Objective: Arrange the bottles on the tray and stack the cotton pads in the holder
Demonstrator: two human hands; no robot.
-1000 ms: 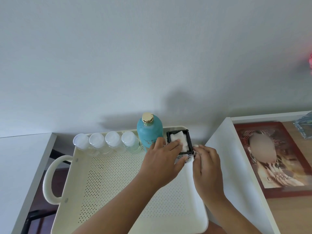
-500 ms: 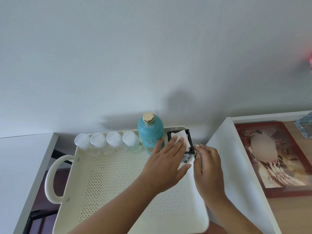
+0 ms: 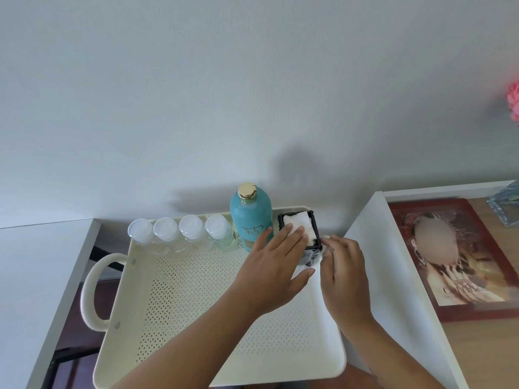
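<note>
A cream perforated tray holds several small clear bottles with white caps in a row along its far edge. Beside them stands a tall teal bottle with a gold cap. At the far right corner sits a black square holder with white cotton pads in it. My left hand lies flat, its fingertips pressing on the pads. My right hand rests against the holder's near right corner, fingers curled; what they pinch is hidden.
The tray has a loop handle on its left and spans a gap between a white surface and a white-edged desk. On the desk lie a framed picture and a glass object. A wall stands right behind.
My left hand's fingers slid from the holder's near rim further over the cotton pads and flattened. The right hand stayed at the holder's corner.
</note>
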